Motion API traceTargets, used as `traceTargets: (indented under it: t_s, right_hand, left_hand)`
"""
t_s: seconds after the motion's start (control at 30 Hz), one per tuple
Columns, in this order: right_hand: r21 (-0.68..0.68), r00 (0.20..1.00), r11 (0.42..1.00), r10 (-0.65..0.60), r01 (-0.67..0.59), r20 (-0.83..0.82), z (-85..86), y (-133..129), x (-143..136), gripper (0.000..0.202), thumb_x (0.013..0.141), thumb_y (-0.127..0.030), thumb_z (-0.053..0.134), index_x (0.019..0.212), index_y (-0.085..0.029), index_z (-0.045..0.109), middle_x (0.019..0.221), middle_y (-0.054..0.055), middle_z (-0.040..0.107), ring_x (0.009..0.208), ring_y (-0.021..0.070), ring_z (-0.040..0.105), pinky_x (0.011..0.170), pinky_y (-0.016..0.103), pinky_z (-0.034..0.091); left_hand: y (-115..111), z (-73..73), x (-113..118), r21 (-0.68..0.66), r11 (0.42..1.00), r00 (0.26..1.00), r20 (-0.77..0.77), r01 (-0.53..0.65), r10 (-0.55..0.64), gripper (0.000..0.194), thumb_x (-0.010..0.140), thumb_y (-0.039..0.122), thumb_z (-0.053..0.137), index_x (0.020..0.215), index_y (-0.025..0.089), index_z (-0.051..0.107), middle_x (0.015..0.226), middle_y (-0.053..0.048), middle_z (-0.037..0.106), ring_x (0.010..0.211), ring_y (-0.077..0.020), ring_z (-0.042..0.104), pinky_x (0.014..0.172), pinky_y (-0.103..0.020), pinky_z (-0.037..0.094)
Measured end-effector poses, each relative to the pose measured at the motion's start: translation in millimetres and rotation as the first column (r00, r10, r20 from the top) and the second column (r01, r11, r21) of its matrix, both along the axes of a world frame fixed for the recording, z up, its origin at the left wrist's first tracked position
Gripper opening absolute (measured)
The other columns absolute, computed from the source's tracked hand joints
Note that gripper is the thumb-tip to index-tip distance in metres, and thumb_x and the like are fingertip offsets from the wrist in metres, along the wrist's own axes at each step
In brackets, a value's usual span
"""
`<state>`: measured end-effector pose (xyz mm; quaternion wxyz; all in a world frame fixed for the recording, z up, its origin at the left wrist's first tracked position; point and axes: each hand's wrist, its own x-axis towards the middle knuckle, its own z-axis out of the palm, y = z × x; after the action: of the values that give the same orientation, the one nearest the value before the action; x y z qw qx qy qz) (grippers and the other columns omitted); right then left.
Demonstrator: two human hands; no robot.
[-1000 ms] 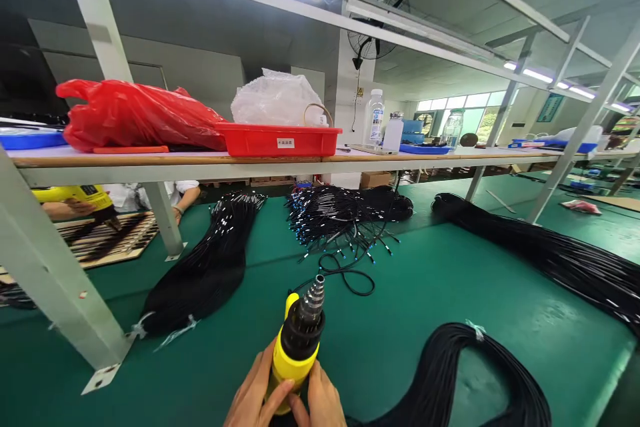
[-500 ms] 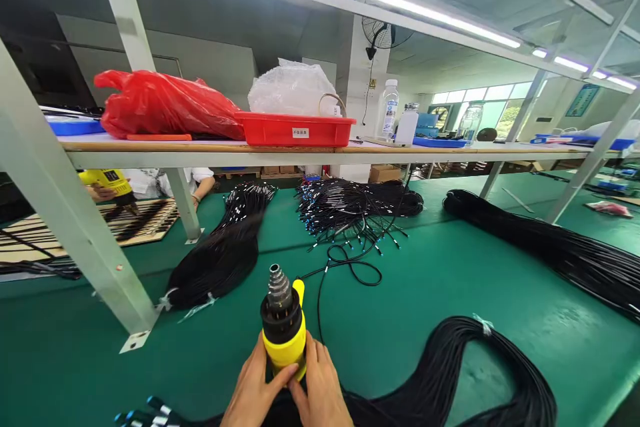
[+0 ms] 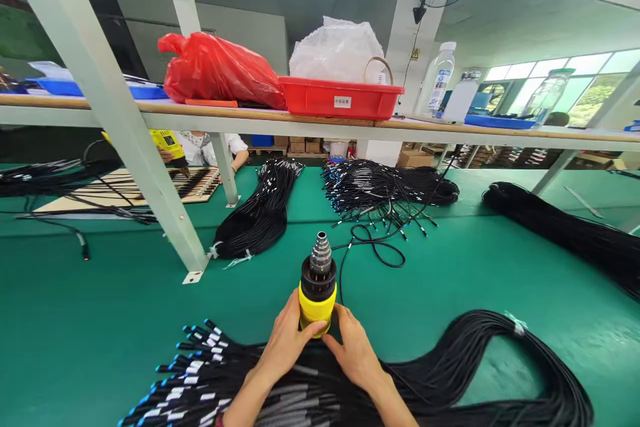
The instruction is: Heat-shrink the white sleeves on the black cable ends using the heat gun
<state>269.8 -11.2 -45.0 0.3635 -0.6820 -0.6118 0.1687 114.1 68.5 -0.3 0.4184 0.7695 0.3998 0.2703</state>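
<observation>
A yellow and black heat gun (image 3: 318, 307) with a stepped metal nozzle stands upright, nozzle up, between my hands. My left hand (image 3: 287, 340) wraps its left side, thumb across the front. On the other side my right hand (image 3: 356, 347) holds the lower part, its thumb near the left one. Beneath my hands and forearms lies a thick bundle of black cables (image 3: 425, 367), with white labels and blue tips at the left end and a tied loop at the right. The heat gun's base is partly hidden by my fingers.
More cable bundles (image 3: 260, 213) lie across the green table (image 3: 425, 280). A shelf (image 3: 240, 121) spans above, bearing a red tray (image 3: 345, 101), a red bag (image 3: 220, 73) and bottles. A metal post (image 3: 130, 120) stands at left. Behind it, a person's arm (image 3: 239, 149) and another yellow heat gun (image 3: 170, 143) show.
The view has shifted, so the shelf and table items appear further right and higher. More of the near cable bundle, with its labelled ends, shows now. Both hands still hold the heat gun.
</observation>
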Motion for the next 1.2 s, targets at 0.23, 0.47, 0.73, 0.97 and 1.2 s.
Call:
traceTargets:
  t_s: [0.23,0.47,0.73,0.97,1.2]
  right_hand:
    - [-0.136,0.984,0.989,-0.04,0.065,0.175,-16.3,-10,-1,0.022,0.075,-0.003,0.056,0.09,-0.018,0.062,0.092,0.009,0.067,0.087,0.0258,0.063,0.076,0.035,0.049]
    - [-0.202,0.978,0.979,0.055,-0.013,0.201,-5.1,-11,-5,0.021,0.078,-0.002,0.055,0.082,-0.018,0.067,0.084,0.007,0.07,0.082,0.0236,0.065,0.072,0.03,0.045]
    - [-0.16,0.976,0.963,0.21,-0.218,-0.065,49.1,-37,1,0.014,0.089,-0.013,0.052,0.089,-0.021,0.063,0.085,-0.001,0.067,0.083,0.0151,0.062,0.077,0.023,0.047]
    - [-0.154,0.962,0.967,0.167,-0.202,-0.214,59.0,-50,13,0.015,0.086,-0.033,0.059,0.092,-0.023,0.069,0.09,0.004,0.071,0.085,0.0203,0.064,0.074,0.026,0.052]
    - [-0.095,0.919,0.992,0.034,-0.078,-0.392,85.1,-60,37,0.038,0.083,-0.055,0.059,0.082,-0.02,0.073,0.087,0.008,0.073,0.081,0.0224,0.066,0.07,0.025,0.055]
  left_hand:
    - [9,7.3,-18,-0.051,0.996,0.996,0.033,0.079,-0.078,0.067,0.078,0.03,0.067,0.138,0.02,0.037,0.141,-0.011,0.052,0.131,-0.0275,0.047,0.11,-0.044,0.036]
    - [6,7.5,-5,-0.037,0.998,0.999,0.028,0.048,-0.047,0.068,0.075,0.027,0.07,0.137,0.021,0.043,0.138,-0.01,0.056,0.127,-0.0289,0.049,0.108,-0.044,0.037]
    - [1,1.5,-9,-0.106,0.994,1.0,-0.027,-0.002,-0.001,0.072,0.078,0.034,0.066,0.143,0.024,0.037,0.15,-0.008,0.043,0.139,-0.0304,0.036,0.115,-0.046,0.028]
    - [-6,1.8,-14,-0.115,0.993,0.998,-0.048,0.022,-0.028,0.079,0.077,0.032,0.068,0.146,0.017,0.033,0.154,-0.013,0.035,0.143,-0.0302,0.029,0.118,-0.044,0.023]
    - [-4,25.7,-66,-0.129,0.978,0.966,-0.178,0.165,-0.186,0.045,0.091,0.047,0.051,0.132,0.027,0.051,0.133,-0.004,0.059,0.126,-0.0238,0.049,0.11,-0.038,0.034]
